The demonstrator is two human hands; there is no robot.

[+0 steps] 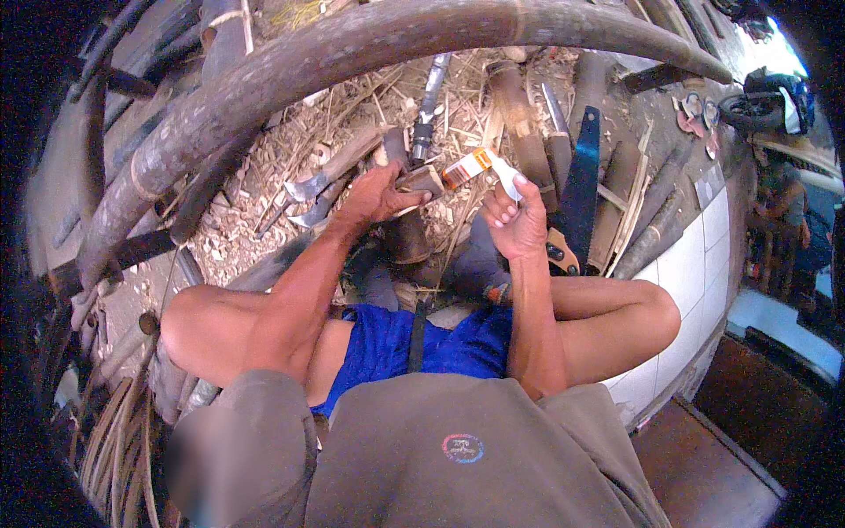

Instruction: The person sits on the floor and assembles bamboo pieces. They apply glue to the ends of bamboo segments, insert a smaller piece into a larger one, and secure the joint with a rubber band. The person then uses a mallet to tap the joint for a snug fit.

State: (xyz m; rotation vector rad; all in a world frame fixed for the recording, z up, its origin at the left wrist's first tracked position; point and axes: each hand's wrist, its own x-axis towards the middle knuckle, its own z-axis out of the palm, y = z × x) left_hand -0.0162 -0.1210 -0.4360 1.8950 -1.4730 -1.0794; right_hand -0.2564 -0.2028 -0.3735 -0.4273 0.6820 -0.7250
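Head view: at the centre of the frame the right hand (515,220) has its grip closed round a small white bottle with an orange label (480,167), thumb and fingers wrapped on the bottle's lower end, the bottle tilted with its far end pointing toward the upper left. Just left of it, the left hand (374,194) has its grip shut on a small dark piece of wood (421,180), whose edge lies just beside the bottle's tip; whether the two touch cannot be told. Under both hands stands a short brown bamboo stub (407,239), between the person's knees.

Outward, the ground is littered with pale shavings (352,114). A pair of metal pliers (304,194) lies just left of the left hand. To the right, a dark blue saw blade (581,176) runs upright close beside the right hand, leaving only a narrow gap there. A thick curved bamboo pole (352,48) arches across the top of the frame, well above the hands. White tiles (691,264) edge the lower right beside the right knee. Open room lies mainly between the two forearms, above the blue shorts (387,343).
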